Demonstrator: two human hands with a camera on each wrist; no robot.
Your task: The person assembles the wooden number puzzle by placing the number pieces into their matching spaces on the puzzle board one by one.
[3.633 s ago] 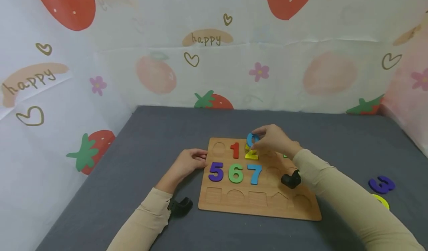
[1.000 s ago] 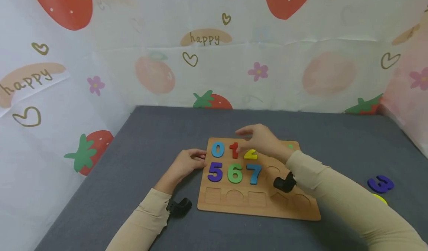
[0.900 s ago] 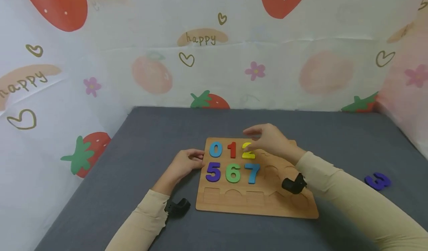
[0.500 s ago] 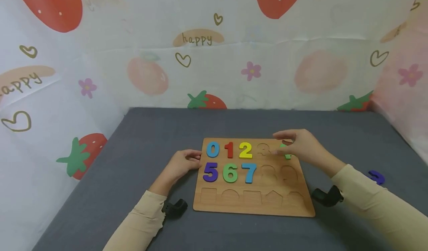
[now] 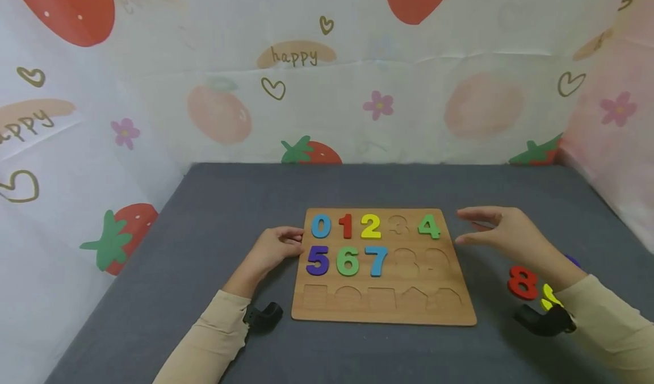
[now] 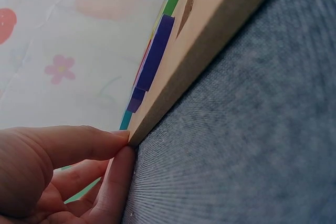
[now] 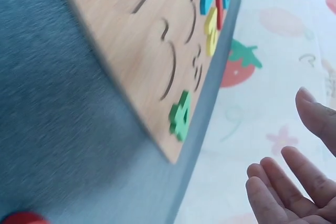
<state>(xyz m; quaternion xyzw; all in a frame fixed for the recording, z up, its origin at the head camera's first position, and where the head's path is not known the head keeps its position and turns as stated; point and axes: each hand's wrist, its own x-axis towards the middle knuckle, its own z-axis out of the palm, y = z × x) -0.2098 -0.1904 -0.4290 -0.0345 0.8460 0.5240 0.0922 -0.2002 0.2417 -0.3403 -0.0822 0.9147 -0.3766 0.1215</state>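
A wooden number puzzle board (image 5: 357,311) lies in the head view, holding blue 0 (image 5: 314,226), red 1 (image 5: 348,226), yellow 2 (image 5: 371,236), green 4 (image 5: 431,221), purple 5 (image 5: 323,263), green 6 (image 5: 340,262) and blue 7 (image 5: 377,262). My left hand (image 5: 268,253) pinches the board's left edge between thumb and finger. To the right of the board my right hand (image 5: 511,239) hovers with spread fingers, holding nothing. Below it lie a red 8 (image 5: 523,283) and a yellow number piece (image 5: 549,299), partly hidden by the wrist. A purple piece (image 5: 573,261) barely shows behind the arm.
Recesses without pieces show in the board's top, middle and bottom rows. Grey cloth (image 5: 245,193) covers the table. A printed curtain (image 5: 327,111) stands behind and at both sides. A black wrist camera (image 5: 544,320) sits under the right wrist.
The blue 0 went from my right hand into the board's top-left recess. Then my right hand moved right, off the board, uncovering the green 4 and the red 8. My left hand stayed at the edge.
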